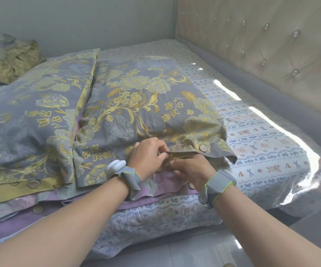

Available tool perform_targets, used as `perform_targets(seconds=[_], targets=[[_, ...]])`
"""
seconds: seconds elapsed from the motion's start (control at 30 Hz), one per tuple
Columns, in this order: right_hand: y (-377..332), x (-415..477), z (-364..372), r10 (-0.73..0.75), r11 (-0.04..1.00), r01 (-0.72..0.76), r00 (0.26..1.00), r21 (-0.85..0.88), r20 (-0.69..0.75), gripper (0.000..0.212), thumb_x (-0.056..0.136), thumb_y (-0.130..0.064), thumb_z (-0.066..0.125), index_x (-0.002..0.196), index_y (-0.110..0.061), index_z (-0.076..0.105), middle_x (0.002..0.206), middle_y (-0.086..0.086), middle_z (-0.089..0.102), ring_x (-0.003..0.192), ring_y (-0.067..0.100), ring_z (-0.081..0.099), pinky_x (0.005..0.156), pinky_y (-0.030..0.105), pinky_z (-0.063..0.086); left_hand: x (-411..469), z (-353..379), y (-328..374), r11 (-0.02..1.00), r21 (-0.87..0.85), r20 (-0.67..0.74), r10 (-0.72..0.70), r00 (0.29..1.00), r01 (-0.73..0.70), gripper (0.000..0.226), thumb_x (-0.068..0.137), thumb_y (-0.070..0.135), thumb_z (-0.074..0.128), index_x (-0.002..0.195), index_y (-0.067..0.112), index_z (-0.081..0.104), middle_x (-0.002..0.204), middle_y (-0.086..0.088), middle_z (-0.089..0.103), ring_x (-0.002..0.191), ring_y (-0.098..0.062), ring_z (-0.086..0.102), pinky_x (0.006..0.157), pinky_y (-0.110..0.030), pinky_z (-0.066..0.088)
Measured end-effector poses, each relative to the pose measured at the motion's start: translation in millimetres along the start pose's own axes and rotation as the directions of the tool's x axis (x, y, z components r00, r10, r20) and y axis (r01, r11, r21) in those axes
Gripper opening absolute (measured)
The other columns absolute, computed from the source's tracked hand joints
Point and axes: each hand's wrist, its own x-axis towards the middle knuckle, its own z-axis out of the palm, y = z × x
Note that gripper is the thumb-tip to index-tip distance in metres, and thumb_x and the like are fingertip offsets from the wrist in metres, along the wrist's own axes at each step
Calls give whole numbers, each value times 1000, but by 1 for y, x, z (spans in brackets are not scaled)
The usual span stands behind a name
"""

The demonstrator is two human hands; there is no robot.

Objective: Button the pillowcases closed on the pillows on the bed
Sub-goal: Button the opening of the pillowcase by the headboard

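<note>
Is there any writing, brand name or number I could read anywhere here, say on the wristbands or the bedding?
None readable.
Wristbands on the left hand and right hand: no visible text.
Pillowcase and bed sheet: printed flowers and small motifs only, no words.

pillowcases [136, 105]: grey-blue with gold and yellow floral print | inner flap [21, 191]: olive-yellow | buttons [202, 148]: pale tan | lower pillow [155, 197]: lilac | bed sheet [261, 143]: white with blue lace-like bands and small orange motifs | headboard [261, 45]: beige, tufted | wristbands [218, 183]: grey, lime-edged
</note>
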Motion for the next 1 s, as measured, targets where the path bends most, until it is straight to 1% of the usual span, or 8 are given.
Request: perform_targets(seconds=[0.2, 0.27, 0.37, 0.47, 0.7, 0.83, 0.9, 1.0], targets=[[-4, -2, 3, 41, 997, -41, 999, 71, -1, 30, 81, -9, 73, 108, 4, 70, 107, 16, 73, 100, 23, 70, 66, 21, 46, 2, -4, -2, 986, -148, -64, -86, 994, 76, 6, 80, 27, 67, 74, 28, 69, 66, 15, 63, 68, -8, 60, 69, -30, 52], [-3, -1, 5, 42, 996, -40, 998, 74, -35, 22, 79, -11, 76, 98, -1, 71, 90, 11, 75, 84, 18, 72, 56, 19, 40, 2, -5, 0, 989, -128, -63, -78, 995, 70, 6, 81, 26, 65, 76, 27, 68, 64, 15, 61, 68, -8, 59, 73, -31, 52], [-2, -1, 8, 62, 997, -59, 997, 57, -47, 9, 78, -9, 77, 78, -8, 67, 52, -3, 66, 49, 3, 63, 42, 16, 32, 3, -4, 2, 997, -58, -58, -46, 997, 42, 5, 82, 24, 61, 80, 27, 64, 63, 16, 57, 73, -12, 59, 85, -37, 47], [0, 0, 11, 74, 997, -74, 996, 14, -46, 14, 76, -12, 79, 71, -8, 67, 43, -3, 61, 34, 4, 51, 42, 18, 31, 5, -3, 2, 999, -2, -68, -41, 997, 41, 6, 82, 24, 61, 81, 30, 62, 68, 15, 59, 80, -12, 59, 86, -35, 36], [3, 3, 14, 50, 997, -48, 998, 53, -27, 16, 78, -8, 77, 69, -8, 64, 39, -6, 57, 31, 2, 50, 36, 12, 41, 10, -4, 3, 998, 59, -63, 31, 998, -28, 5, 84, 33, 65, 87, 34, 69, 87, 12, 61, 98, -13, 54, 82, -34, 25], [1, 4, 15, 2, 985, 3, 1000, 170, -31, 7, 82, 1, 70, 88, 4, 67, 63, 5, 67, 43, 6, 62, 50, 17, 54, 9, -5, 2, 973, 224, -108, 91, 990, -65, 10, 84, 26, 59, 86, 31, 67, 93, 10, 62, 99, -15, 52, 88, -38, 28], [-2, 4, 15, -40, 980, 53, 997, 192, -72, 5, 83, 3, 69, 88, 2, 67, 71, 8, 67, 45, 5, 63, 50, 16, 54, 7, -8, 0, 960, 268, -155, 121, 981, -76, 11, 81, 24, 58, 86, 30, 65, 92, 10, 62, 98, -14, 52, 87, -36, 26], [-3, 4, 16, -109, 977, 131, 985, 169, -136, 9, 80, 1, 72, 77, -5, 65, 66, 4, 65, 40, 2, 60, 43, 12, 48, 6, -12, -2, 961, 268, -180, 117, 977, -66, 11, 80, 23, 57, 83, 29, 66, 90, 10, 63, 96, -13, 52, 85, -36, 25]])
